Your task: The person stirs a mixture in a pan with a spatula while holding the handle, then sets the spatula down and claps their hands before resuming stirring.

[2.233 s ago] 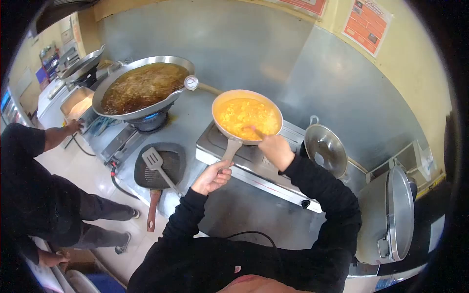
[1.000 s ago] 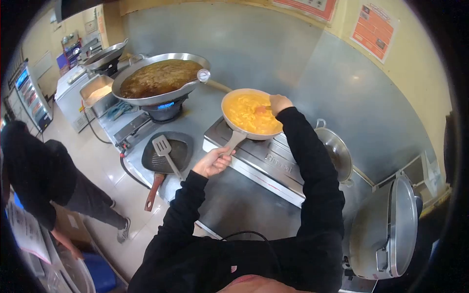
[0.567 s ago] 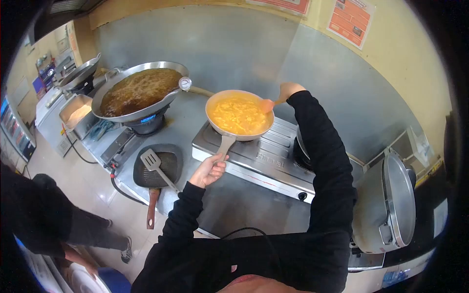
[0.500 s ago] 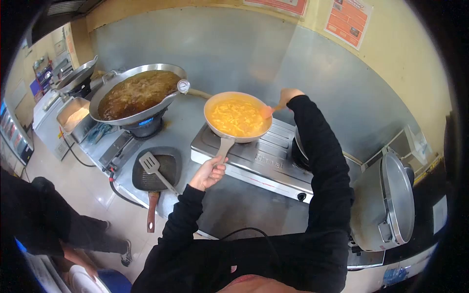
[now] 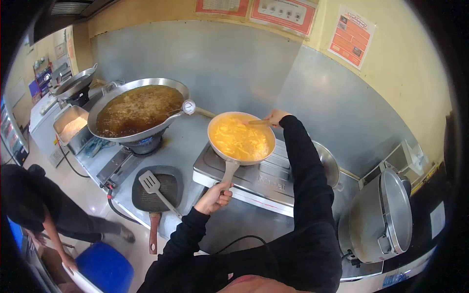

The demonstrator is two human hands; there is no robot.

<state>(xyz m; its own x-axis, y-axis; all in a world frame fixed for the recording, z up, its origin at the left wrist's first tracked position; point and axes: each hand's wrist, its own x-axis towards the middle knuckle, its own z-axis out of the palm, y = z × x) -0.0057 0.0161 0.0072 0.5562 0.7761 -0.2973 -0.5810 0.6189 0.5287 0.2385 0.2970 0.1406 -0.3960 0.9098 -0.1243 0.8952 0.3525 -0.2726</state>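
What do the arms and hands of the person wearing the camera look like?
The left sleeve and right sleeve are long, black and wrinkly, reaching about to the wrists. The left hand and right hand wear no gloves. I can't see any pictures or writing on the sleeves. A thin black cord curves in front of the black top.

Grey metal sheeting (image 5: 195, 58) lines the yellow wall (image 5: 395, 88) behind the counter (image 5: 183, 141), with red posters (image 5: 351, 38) above it. The pale floor (image 5: 100, 195) shines at left, near a fridge (image 5: 10, 134).
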